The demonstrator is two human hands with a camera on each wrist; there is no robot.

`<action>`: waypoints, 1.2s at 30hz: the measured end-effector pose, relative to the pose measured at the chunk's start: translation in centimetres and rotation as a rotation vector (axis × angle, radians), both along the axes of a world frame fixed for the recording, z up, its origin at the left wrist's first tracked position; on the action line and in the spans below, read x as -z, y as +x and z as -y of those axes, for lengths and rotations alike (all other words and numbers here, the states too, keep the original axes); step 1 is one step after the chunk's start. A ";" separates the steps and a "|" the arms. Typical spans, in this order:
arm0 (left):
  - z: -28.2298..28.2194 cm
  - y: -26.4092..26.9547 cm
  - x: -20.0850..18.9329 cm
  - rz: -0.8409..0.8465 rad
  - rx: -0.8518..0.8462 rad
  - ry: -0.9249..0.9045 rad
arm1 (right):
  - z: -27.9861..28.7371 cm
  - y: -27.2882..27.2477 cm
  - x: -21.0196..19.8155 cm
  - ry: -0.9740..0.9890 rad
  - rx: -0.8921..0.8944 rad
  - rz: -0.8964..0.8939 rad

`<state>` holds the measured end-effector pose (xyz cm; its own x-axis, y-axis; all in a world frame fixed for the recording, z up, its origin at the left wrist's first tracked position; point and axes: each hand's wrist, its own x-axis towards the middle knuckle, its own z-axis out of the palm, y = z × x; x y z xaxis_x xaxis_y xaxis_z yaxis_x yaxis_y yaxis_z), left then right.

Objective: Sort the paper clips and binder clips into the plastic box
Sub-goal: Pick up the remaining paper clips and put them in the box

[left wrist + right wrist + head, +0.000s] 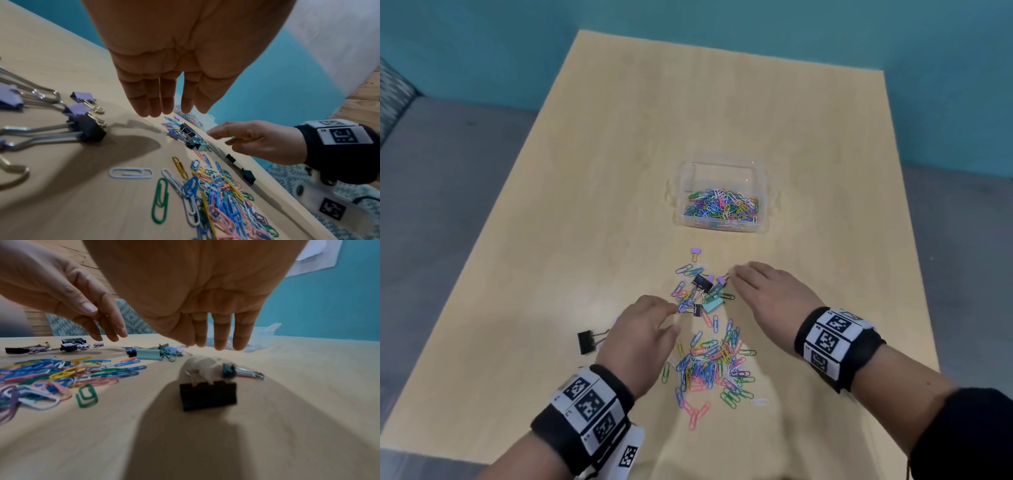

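A clear plastic box stands mid-table and holds several coloured paper clips. Nearer me lies a big loose pile of paper clips. Between pile and box sits a small cluster of paper clips, black and purple binder clips and a teal binder clip. My left hand hovers at the cluster's near left, fingers straight, holding nothing. My right hand hovers at the cluster's right with its fingers spread, also empty. A black binder clip lies under the right wrist.
A black binder clip and small purple ones lie left of my left hand. One purple binder clip lies alone toward the box. The wooden table ends at a teal wall; grey floor runs along its left edge.
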<state>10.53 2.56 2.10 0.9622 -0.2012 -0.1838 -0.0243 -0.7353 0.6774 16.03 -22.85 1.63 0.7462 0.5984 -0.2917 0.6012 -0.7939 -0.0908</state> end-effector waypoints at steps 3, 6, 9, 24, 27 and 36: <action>0.1 -0.1 -0.1 -0.012 0.003 0.005 | -1.5 0.0 -0.3 -0.014 -0.069 -0.013; -0.1 -0.6 0.0 -0.008 -0.002 -0.001 | -2.1 -0.1 -0.6 -0.081 -0.029 -0.055; -0.3 -1.4 0.1 -0.023 -0.008 -0.008 | -1.8 -0.3 -0.7 -0.126 0.044 -0.057; 0.4 -2.8 0.4 -0.047 0.095 0.051 | -4.0 0.8 -0.6 -0.136 0.063 -0.026; 0.4 -2.9 0.4 -0.042 0.098 0.049 | -3.7 0.9 -0.3 -0.164 0.088 -0.026; -0.8 -3.3 1.0 -0.059 0.065 0.045 | -3.0 -0.4 -0.9 -0.085 0.088 0.023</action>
